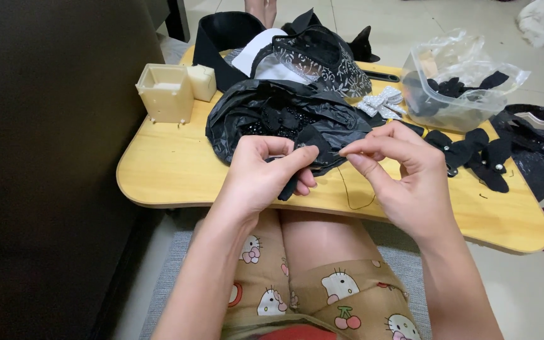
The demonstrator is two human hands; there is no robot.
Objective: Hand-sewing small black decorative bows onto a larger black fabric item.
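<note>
Matt black cloth piece (303, 157), glossy black plastic bag (272, 110), smooth wooden table (165, 170).

I note a crumpled black plastic bag (284, 116) mid-tabletop (171, 170) and a clear plastic bag (454, 79) lining a tub far right

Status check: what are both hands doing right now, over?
Left hand pinching black fabric piece. Right hand pinching needle, black thread hanging below. Black plastic bag right behind, on yellow table. Nothing between hands.
</note>
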